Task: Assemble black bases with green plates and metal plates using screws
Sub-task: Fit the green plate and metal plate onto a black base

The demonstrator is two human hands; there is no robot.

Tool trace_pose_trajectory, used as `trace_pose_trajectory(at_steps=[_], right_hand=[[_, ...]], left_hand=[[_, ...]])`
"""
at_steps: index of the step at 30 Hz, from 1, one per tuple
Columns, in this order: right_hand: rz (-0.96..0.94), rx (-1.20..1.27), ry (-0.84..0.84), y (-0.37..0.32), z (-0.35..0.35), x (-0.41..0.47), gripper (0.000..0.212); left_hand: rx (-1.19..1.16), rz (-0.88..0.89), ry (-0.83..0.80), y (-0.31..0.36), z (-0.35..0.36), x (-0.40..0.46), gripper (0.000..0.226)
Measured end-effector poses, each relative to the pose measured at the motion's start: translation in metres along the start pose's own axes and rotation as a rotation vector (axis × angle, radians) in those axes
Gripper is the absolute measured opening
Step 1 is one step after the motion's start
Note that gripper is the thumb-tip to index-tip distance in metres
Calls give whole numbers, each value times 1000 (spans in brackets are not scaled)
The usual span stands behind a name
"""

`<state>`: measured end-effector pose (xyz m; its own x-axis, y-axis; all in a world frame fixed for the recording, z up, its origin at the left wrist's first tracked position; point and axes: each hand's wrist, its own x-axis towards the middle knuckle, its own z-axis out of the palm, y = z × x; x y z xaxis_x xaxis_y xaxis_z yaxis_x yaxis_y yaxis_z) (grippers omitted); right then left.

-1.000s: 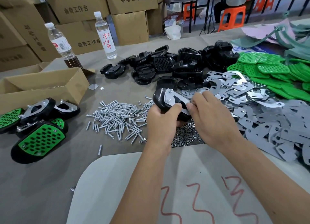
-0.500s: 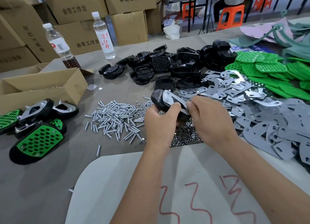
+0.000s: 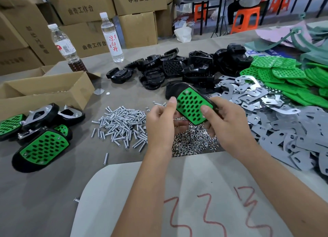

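a black base (image 3: 173, 90) with its green plate (image 3: 192, 106) turned up toward the camera is held above the nut pile (image 3: 193, 141); its long axis runs from far-left to near-right. it is clasped between the right hand (image 3: 229, 123) and the left hand (image 3: 164, 123), thumbs laid at the plate's edges.

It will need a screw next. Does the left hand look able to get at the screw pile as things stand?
Probably yes. The screw pile lies just beside the left hand with nothing between them, but that hand holds the green-plated base together with the right hand and must let go first.
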<state>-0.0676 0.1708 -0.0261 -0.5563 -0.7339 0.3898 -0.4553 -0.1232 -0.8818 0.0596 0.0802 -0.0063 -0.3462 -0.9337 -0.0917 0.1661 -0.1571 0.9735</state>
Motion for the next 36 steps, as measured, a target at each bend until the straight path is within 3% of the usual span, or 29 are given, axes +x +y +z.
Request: trace_pose_trajectory(at_steps=[5, 9, 15, 17, 20, 23, 27, 31, 34, 36], right_hand=[[214, 269, -102, -2, 1, -5, 19], [363, 440, -206, -17, 39, -6, 21], [317, 395, -212, -64, 143, 16, 13], [283, 370, -304, -76, 181, 18, 3], [138, 260, -482, -91, 227, 13, 21], [-78, 26, -604, -104, 259, 5, 23], [-36, -7, -697, -111, 278, 8, 28], [-14, 9, -899, -120, 284, 5, 54], [159, 164, -881, -112, 271, 9, 48], [160, 214, -742, -102, 249, 18, 35]], left_hand=[[43, 73, 236, 0, -8, 8, 23], [209, 141, 405, 11, -27, 12, 15], [225, 230, 938, 42, -104, 12, 12], [180, 230, 1129, 50, -133, 9, 16], [247, 221, 1310, 50, -169, 2, 22], [246, 153, 1334, 45, -194, 2, 29], [222, 125, 1371, 51, -215, 14, 35], [181, 150, 1396, 56, -215, 25, 33], [171, 256, 1333, 51, -195, 21, 46], [234, 380, 1293, 46, -174, 14, 51]])
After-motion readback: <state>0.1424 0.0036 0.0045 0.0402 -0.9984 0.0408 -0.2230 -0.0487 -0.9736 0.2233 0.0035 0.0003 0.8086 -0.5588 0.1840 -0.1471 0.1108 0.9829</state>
